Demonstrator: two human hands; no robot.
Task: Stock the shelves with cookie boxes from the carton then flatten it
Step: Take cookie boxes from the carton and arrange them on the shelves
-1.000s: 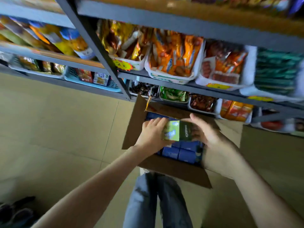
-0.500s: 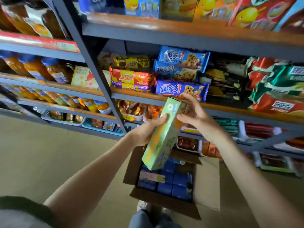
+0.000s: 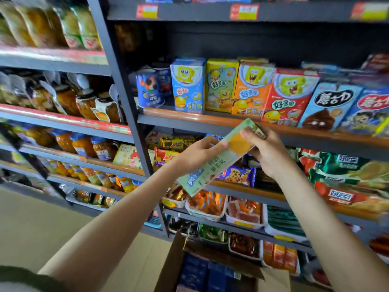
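Snack shelves (image 3: 189, 118) fill the view; my left hand (image 3: 197, 153) and right hand (image 3: 268, 154) both grip the tilted box (image 3: 216, 165), which I should level before sliding it in.

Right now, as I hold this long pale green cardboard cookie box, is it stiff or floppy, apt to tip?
Probably stiff: the long pale green cardboard cookie box spans straight between left hand and right hand. Likely light, being so thin. Slim, so it may tip if stood on end.
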